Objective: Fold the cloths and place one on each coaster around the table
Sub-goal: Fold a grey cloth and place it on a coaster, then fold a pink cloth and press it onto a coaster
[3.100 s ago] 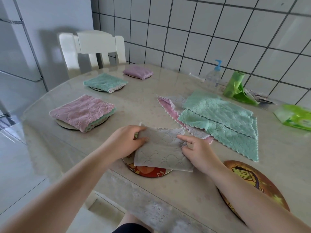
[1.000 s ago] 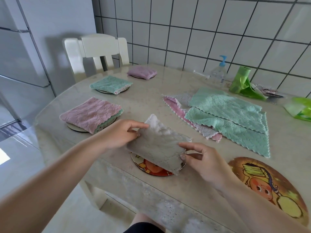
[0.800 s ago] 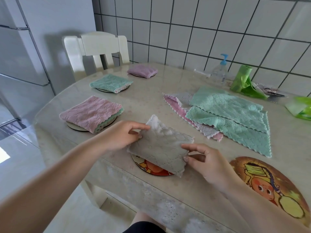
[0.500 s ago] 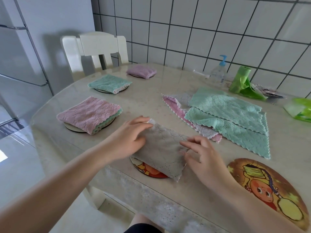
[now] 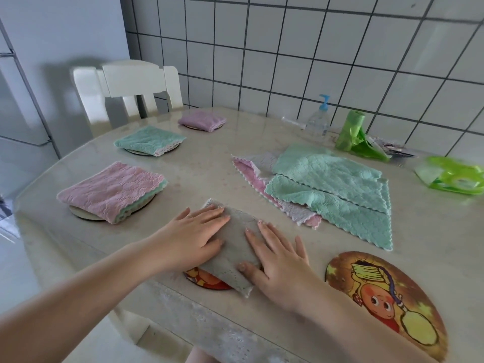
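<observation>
A folded grey cloth [image 5: 235, 247] lies on a red cartoon coaster [image 5: 207, 282] near the table's front edge. My left hand [image 5: 193, 237] lies flat on its left half, my right hand [image 5: 277, 260] flat on its right edge, fingers spread. Three folded cloths sit on coasters to the left: pink [image 5: 112, 189], green [image 5: 149, 140], purple [image 5: 203, 120]. A pile of unfolded green [image 5: 330, 189], pink and grey cloths lies at centre right. A large cartoon coaster [image 5: 387, 294] at front right is bare.
A white chair [image 5: 131, 87] stands behind the table's far left. Along the tiled wall are a pump bottle [image 5: 319, 121], a green bag roll [image 5: 353, 134] and a green wipes pack [image 5: 455, 176]. The table [image 5: 199, 169] edge runs just below my hands.
The grey cloth was held up between both hands; now it lies flat on the red coaster and both hands press down on it, palms open.
</observation>
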Motion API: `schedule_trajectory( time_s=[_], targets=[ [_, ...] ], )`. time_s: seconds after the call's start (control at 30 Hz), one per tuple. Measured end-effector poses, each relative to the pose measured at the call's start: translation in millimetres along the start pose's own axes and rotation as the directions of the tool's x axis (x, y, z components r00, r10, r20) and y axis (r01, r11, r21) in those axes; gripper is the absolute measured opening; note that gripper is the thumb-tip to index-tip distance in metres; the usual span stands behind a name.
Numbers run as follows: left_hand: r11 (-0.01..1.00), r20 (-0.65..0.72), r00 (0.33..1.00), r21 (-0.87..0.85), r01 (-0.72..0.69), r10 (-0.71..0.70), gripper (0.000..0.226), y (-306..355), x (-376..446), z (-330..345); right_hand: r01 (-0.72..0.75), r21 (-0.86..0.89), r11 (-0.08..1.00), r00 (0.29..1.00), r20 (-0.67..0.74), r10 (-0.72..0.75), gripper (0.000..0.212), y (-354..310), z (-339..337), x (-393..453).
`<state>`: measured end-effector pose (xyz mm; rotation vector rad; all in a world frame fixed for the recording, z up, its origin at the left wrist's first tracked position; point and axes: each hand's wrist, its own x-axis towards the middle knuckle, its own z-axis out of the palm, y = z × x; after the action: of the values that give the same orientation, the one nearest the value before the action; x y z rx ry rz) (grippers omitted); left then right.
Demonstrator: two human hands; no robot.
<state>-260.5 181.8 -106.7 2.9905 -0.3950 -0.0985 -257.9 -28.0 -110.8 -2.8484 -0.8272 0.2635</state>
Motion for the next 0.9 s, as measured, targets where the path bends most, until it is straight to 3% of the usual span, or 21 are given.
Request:
schedule_trajectory(
  time_s=[0.17, 0.3, 0.43, 0.67, 0.9],
  targets=[
    [0.997, -0.116, 0.992, -0.055, -0.048, 0.041, 0.056, 11, 27, -15, -0.07, 0.133, 0.989, 0.978, -0.184, 0.094, 0.069, 52, -20, -7],
    [0.983, -0.176, 0.978, -0.127, -0.134, 0.111, 0.052, 35, 75, -24, -0.253, 0.17, 0.952, 0.924, -0.249, 0.29, 0.078, 118, -36, -8],
    [0.971, -0.154, 0.98, -0.184, -0.153, 0.126, 0.058, 55, 129, -23, -0.379, 0.132, 0.916, 0.886, -0.234, 0.4, 0.069, 170, -46, -4],
    [0.992, -0.059, 0.99, 0.026, -0.123, 0.125, 0.046, 64, 194, -13, -0.404, 0.015, 0.915, 0.896, -0.194, 0.399, 0.059, 206, -50, 21],
    [0.994, -0.071, 0.994, 0.082, -0.073, 0.079, 0.047, 59, 227, -5, -0.422, -0.016, 0.907, 0.886, -0.218, 0.408, 0.064, 222, -47, 36]
  ],
)
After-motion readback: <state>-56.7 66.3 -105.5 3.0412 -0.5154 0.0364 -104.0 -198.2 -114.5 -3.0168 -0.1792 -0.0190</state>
